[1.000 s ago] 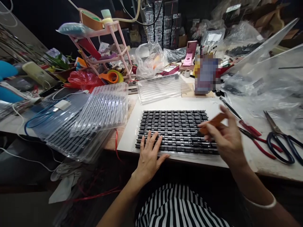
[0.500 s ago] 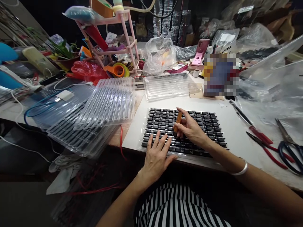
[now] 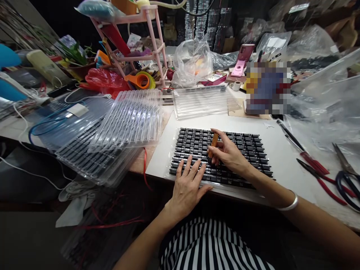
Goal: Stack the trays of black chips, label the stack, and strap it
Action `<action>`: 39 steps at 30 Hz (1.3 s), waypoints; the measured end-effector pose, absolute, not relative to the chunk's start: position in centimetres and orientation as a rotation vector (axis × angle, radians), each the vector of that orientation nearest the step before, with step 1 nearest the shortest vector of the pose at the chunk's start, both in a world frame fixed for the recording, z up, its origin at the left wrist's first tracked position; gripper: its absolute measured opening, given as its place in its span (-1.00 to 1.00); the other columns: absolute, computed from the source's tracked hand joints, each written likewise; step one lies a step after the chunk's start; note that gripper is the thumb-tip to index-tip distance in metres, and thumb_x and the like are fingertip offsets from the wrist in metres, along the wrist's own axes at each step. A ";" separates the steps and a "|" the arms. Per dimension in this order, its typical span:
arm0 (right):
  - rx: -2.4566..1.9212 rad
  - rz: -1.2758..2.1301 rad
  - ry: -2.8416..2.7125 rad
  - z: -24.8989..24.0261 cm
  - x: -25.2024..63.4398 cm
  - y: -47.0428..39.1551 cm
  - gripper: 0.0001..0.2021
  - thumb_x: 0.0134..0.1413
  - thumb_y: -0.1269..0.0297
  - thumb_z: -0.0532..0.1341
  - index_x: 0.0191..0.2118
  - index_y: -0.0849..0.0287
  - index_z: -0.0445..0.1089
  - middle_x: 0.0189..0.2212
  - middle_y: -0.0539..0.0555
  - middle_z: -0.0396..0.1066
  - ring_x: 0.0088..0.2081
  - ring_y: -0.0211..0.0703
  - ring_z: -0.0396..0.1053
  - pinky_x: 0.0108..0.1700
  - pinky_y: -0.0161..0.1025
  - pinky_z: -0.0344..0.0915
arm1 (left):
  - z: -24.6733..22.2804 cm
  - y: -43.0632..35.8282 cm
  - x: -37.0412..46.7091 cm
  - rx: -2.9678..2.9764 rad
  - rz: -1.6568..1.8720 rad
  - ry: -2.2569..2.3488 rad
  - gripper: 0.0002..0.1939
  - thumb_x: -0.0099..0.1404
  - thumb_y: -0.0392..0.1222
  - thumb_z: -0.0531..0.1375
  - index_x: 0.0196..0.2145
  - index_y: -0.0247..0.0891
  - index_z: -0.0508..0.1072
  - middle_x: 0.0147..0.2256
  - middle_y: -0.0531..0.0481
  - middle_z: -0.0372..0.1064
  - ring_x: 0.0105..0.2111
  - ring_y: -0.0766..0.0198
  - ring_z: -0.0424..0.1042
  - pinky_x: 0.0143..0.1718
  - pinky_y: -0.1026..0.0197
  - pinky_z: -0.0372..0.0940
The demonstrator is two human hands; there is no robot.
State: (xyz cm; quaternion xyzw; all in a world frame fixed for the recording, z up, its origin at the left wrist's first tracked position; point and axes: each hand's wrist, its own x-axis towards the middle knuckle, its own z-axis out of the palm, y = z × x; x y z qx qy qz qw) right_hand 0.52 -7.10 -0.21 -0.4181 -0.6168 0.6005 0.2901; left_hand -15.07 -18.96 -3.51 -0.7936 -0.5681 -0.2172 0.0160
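Observation:
Rows of small black parts fill a clear tray [image 3: 189, 140], which lies on a white sheet [image 3: 157, 161] near the table's front edge. My left hand [image 3: 187, 185] rests with spread fingers on the tray's lower left rows, the thumb by its front rim. Above the middle rows, my right hand [image 3: 225, 152] grips an orange-brown stick [image 3: 214, 140] between thumb and fingers. The stick stands tilted, its dark lower end over the black parts; whether it touches them cannot be made out.
Clear ribbed trays [image 3: 129, 120] are stacked at the left, another tray [image 3: 199, 101] behind the sheet. Scissors [image 3: 344, 161] and red-handled pliers [image 3: 317, 174] lie at the right. A pink rack [image 3: 154, 37], plastic bags [image 3: 192, 63] and a pink phone [image 3: 244, 56] stand farther back.
The whole view has shifted slightly, so most things sit a little farther right. Both hands keep nearly the same places over the tray, the stick still in my right hand.

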 end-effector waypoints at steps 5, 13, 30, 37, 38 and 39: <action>-1.132 1.571 -1.692 -0.3 0.5 -7.1 -0.37 0.10 0.19 0.14 0.25 0.07 -0.08 -0.40 -0.03 0.38 -0.62 -0.33 0.31 -0.59 -0.29 0.33 | -3.6 -19.0 -15.0 -2.472 -0.675 -1.772 -0.46 0.31 0.09 0.07 0.12 -0.31 0.31 0.14 -0.14 0.29 0.24 -0.08 0.08 0.22 -0.20 0.02; -1.086 1.469 -1.486 1.8 1.9 -7.0 -0.27 0.06 0.18 0.21 0.29 0.08 -0.13 -0.36 0.02 0.44 -0.57 -0.28 0.36 -0.59 -0.30 0.33 | -3.4 -19.0 -15.2 -2.479 -0.644 -1.785 -0.46 0.31 0.06 0.09 0.14 -0.30 0.29 0.14 -0.16 0.28 0.25 -0.06 0.07 0.24 -0.18 -0.01; -1.321 0.853 -0.753 -2.5 17.8 -12.7 -0.37 -0.14 0.25 0.34 0.10 0.02 0.14 -0.48 -0.01 0.48 -0.69 -0.28 0.27 -0.68 -0.34 0.19 | -2.6 -17.8 -10.8 -2.502 -0.350 -1.691 -0.37 0.36 0.09 -0.03 0.23 -0.38 0.16 0.29 -0.18 -0.03 0.30 -0.07 -0.07 0.27 -0.23 -0.27; -1.297 0.842 -0.828 -2.6 17.3 -13.5 -0.35 0.00 0.22 0.29 0.20 0.07 0.06 -0.40 0.01 0.48 -0.66 -0.34 0.28 -0.61 -0.36 0.23 | -2.7 -17.6 -9.6 -2.508 -0.211 -1.622 -0.35 0.36 0.06 -0.01 0.26 -0.42 0.08 0.29 -0.23 -0.07 0.30 -0.11 -0.08 0.24 -0.27 -0.16; -1.297 0.845 -0.829 -2.7 17.3 -13.6 -0.36 0.01 0.22 0.28 0.20 0.07 0.06 -0.40 0.00 0.48 -0.66 -0.34 0.28 -0.62 -0.36 0.22 | -2.8 -17.5 -9.4 -2.512 -0.211 -1.621 -0.35 0.36 0.06 -0.01 0.27 -0.41 0.07 0.29 -0.23 -0.07 0.30 -0.10 -0.08 0.23 -0.26 -0.14; -1.296 0.847 -0.829 -2.7 17.3 -13.6 -0.36 0.01 0.21 0.28 0.20 0.07 0.06 -0.40 0.00 0.48 -0.66 -0.35 0.27 -0.62 -0.37 0.22 | -2.9 -17.5 -9.3 -2.517 -0.210 -1.620 -0.35 0.36 0.06 -0.01 0.27 -0.40 0.07 0.29 -0.23 -0.07 0.30 -0.10 -0.08 0.23 -0.25 -0.12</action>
